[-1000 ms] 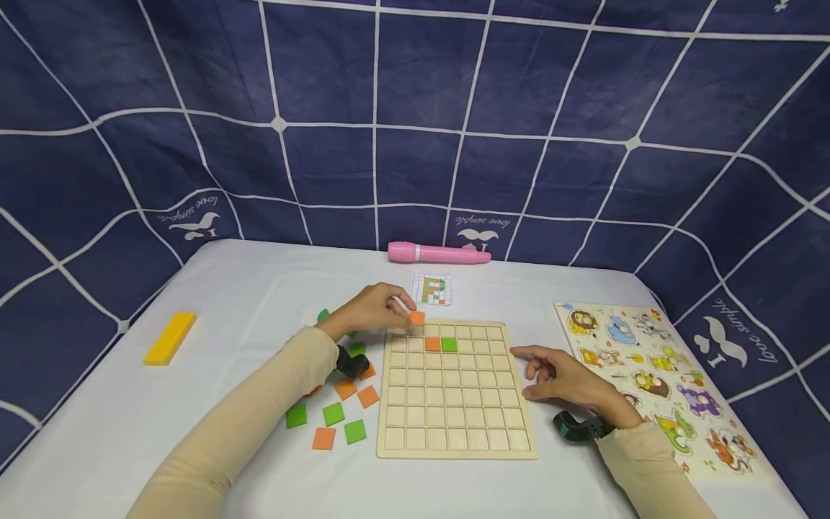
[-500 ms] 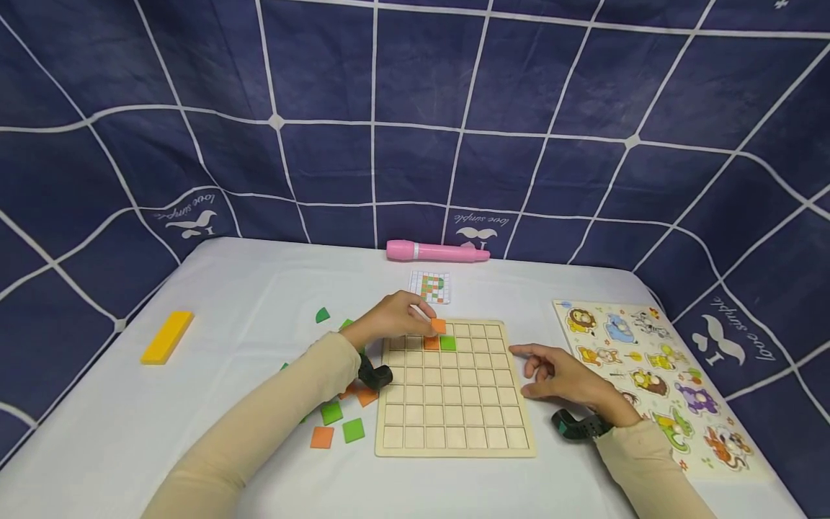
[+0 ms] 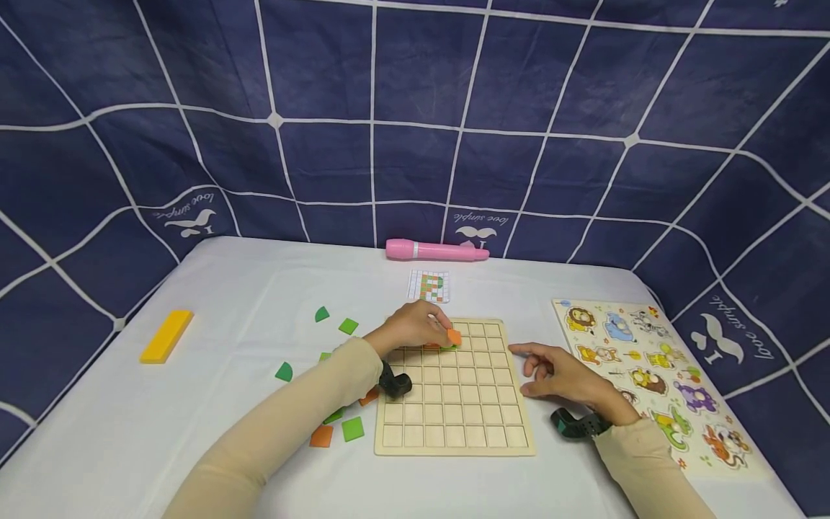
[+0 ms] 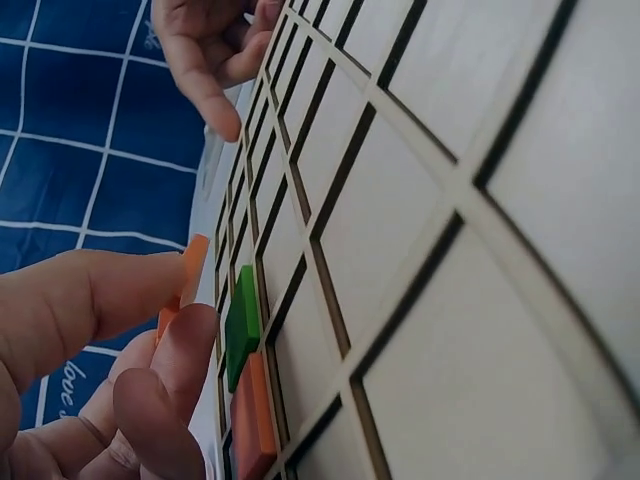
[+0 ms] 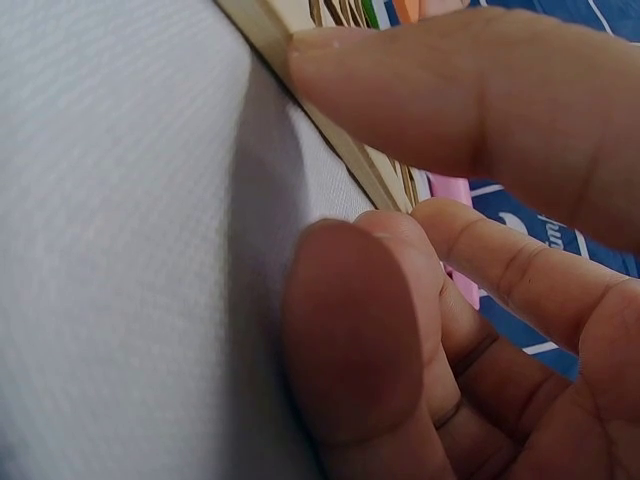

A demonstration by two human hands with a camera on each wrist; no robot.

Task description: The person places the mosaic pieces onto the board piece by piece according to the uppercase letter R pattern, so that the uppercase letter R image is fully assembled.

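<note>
My left hand (image 3: 415, 324) pinches an orange square tile (image 3: 454, 337) between thumb and fingers, over the upper rows of a wooden grid board (image 3: 454, 416). In the left wrist view the held tile stands tilted close to a green square tile (image 4: 243, 325). Beside that green one, another orange tile (image 4: 254, 420) sits in the grid. My right hand (image 3: 560, 375) is at the board's right edge, its thumb (image 5: 370, 85) and index fingertip touching the rim while the other fingers bend loosely.
Loose green and orange tiles (image 3: 353, 429) lie left of the board, partly hidden by my left arm. Behind it are a pattern card (image 3: 429, 286) and a pink marker-shaped object (image 3: 437, 251). An animal puzzle board (image 3: 638, 367) lies right, a yellow block (image 3: 167, 336) far left.
My left hand has carried the orange tile rightward and slightly nearer, from the board's upper left corner past the placed orange tile to the green one. My right hand has stayed at the edge.
</note>
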